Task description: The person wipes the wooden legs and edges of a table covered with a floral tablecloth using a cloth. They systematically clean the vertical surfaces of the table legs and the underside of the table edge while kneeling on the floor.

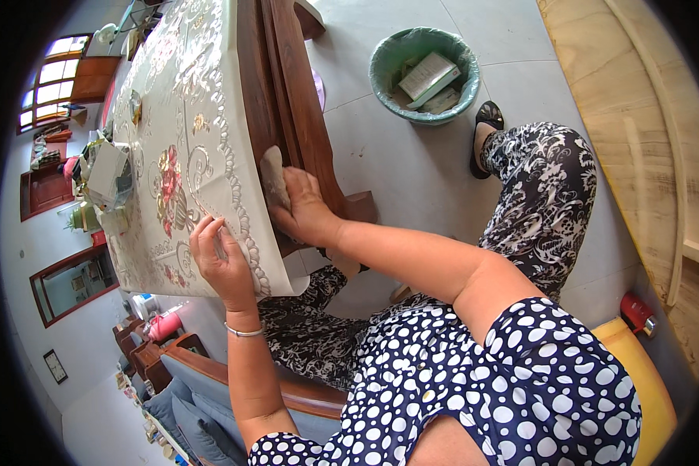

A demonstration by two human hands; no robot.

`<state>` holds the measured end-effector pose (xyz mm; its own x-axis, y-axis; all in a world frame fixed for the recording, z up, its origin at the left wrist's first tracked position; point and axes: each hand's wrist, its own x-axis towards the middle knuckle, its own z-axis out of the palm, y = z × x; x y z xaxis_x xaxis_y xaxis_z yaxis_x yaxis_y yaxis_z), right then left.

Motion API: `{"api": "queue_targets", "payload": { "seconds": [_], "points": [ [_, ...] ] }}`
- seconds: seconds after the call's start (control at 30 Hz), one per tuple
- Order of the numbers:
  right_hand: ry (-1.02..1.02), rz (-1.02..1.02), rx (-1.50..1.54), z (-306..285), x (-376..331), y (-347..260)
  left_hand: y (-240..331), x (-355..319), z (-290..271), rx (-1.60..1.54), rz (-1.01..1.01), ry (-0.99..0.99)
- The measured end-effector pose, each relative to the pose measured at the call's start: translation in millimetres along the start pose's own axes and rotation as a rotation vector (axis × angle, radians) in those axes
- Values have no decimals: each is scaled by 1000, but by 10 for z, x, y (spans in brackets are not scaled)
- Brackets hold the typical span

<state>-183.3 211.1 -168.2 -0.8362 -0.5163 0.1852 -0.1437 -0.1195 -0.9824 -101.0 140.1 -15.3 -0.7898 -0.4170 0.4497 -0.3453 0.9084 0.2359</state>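
Observation:
A cream tablecloth (198, 159) with embossed borders and red flowers covers a dark wooden table (299, 101) at the left. My left hand (224, 260) rests at the cloth's near edge, its fingers curled and closed on the tablecloth. Lower down, my right hand (311, 210) presses a greyish rag (274, 175) against the table's wooden side, just below the hanging cloth. Part of the rag is hidden beneath my fingers.
A green lined waste bin (380, 74) with a box (429, 78) inside stands on the tiled floor. Boxes (110, 175) sit on the table's left part. A blue-cushioned wooden sofa (202, 404) is at lower left, a red cylinder (637, 313) at right.

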Motion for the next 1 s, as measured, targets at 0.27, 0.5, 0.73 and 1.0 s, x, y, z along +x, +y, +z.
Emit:
{"api": "queue_targets", "payload": {
  "seconds": [0.27,0.5,0.73,1.0],
  "points": [
    [-249,-123,-192,-387,-284,-470,-108,-20,28,-20,2,12],
    [-314,-360,-249,-456,-243,-176,-157,-7,46,-15,10,1],
    [-563,-351,-722,-699,-248,-67,-183,-32,20,31,23,-14],
    [-230,321,-121,-828,211,147,-145,-19,28,11,17,-17]
  ]
}}
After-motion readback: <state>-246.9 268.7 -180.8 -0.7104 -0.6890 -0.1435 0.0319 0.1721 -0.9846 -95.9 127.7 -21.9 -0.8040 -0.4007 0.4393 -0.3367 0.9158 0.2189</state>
